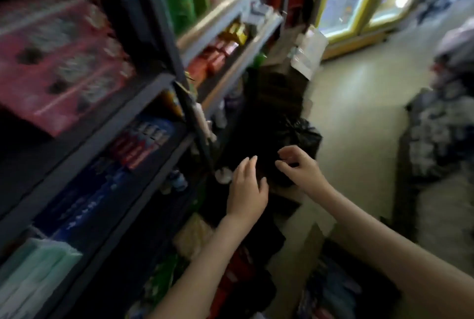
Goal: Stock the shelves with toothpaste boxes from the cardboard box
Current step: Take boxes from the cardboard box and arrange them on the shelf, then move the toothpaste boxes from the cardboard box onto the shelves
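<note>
1. The left hand (246, 188) reaches forward palm down, its fingers straight and slightly spread, holding nothing; its bare forearm comes up from the bottom edge.
2. Just to its right, the right hand (298, 168) arches with its fingers curled downward. I cannot tell whether they pinch anything against the darkness.
3. Just beyond both hands sits a black plastic bag (301, 136); contact with it is unclear.
4. Left of the left hand and higher, red-and-blue toothpaste boxes (139, 145) lie under a dark shelf (102, 124).
5. Everything is motion-blurred. The space below the wrists is murky, and the cardboard box cannot be picked out there.
</note>
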